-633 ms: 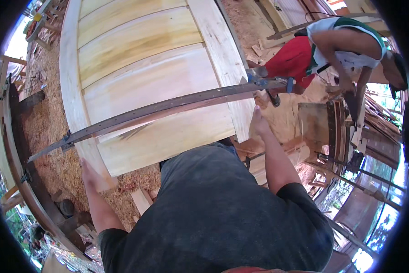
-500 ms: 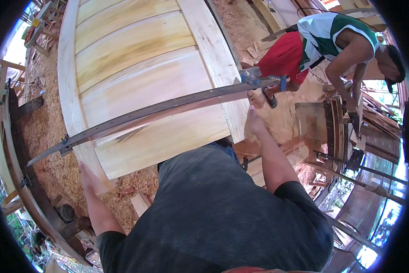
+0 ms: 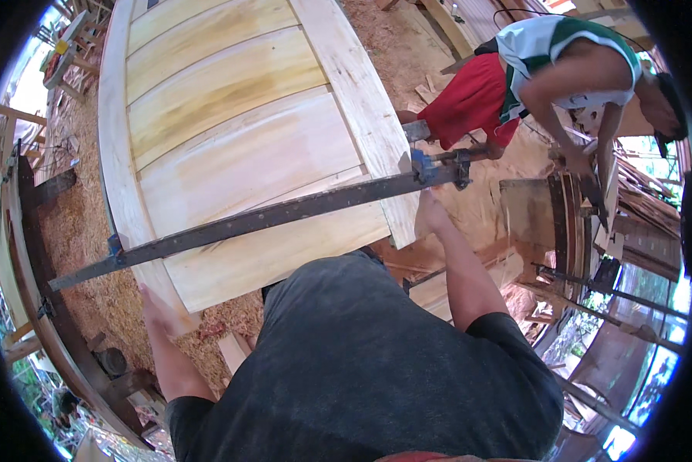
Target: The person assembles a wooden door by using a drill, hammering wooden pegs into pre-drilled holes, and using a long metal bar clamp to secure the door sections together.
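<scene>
The pale wooden panelled slab (image 3: 246, 165) looked assembled beneath a long dark metal clamp (image 3: 261, 220), remaining work unclear; my left hand (image 3: 158, 312) and right hand (image 3: 432, 215) met the slab's near corners, fingers' closure indiscernible.

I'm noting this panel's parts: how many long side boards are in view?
2: the left side board at your left hand, and the right side board at your right hand, edging the wooden panel. Its far end is cut off, so more may be hidden.
</scene>
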Demonstrator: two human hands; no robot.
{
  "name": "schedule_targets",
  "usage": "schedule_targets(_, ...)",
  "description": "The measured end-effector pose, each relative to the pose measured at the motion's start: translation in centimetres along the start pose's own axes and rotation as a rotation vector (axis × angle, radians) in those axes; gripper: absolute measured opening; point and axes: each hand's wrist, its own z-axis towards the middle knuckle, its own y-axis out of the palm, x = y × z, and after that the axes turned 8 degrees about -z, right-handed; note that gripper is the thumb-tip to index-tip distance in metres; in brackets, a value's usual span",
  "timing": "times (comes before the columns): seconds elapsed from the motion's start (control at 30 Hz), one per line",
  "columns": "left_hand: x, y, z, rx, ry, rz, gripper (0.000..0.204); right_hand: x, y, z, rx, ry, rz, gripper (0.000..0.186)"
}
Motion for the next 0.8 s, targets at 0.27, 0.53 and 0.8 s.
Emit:
schedule_targets(0.27, -0.5, -5.3, -2.4, 0.167, 0.567, -0.444, 0.037, 7.5, -7.2, -4.7, -0.336, -0.149, 0.810, 0.047)
schedule_targets(0.53, 9.5, 4.1, -0.6, 0.556, 0.170, -0.480, 0.081, 1.4, -8.8, -1.2, -0.072, -0.066, 0.696, 0.046)
schedule_targets(0.8, 12.1, 2.4, 2.7, 0.144, 0.180, -0.828, 0.060, 3.2, -7.7, 1.9, -0.203, -0.128, 0.818, 0.031)
